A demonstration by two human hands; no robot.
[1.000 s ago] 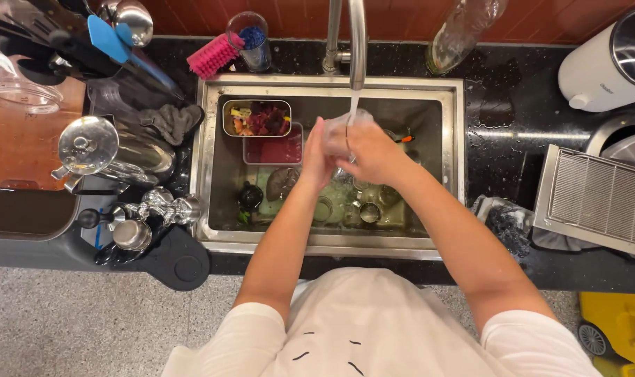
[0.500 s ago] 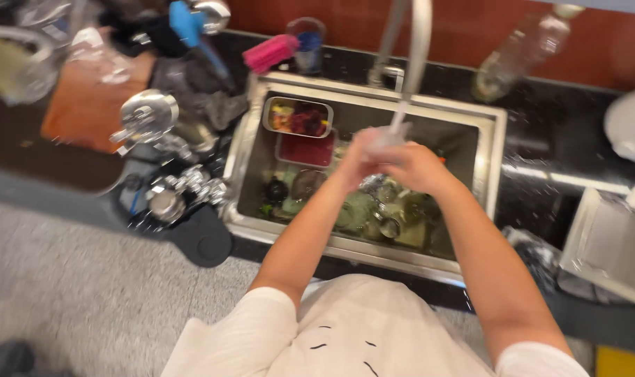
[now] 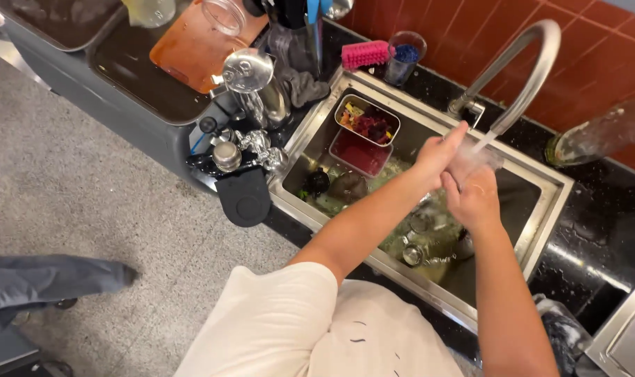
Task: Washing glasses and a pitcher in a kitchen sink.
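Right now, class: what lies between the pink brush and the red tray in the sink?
In the head view, a metal container of colourful scraps sits between the pink brush and the red tray.
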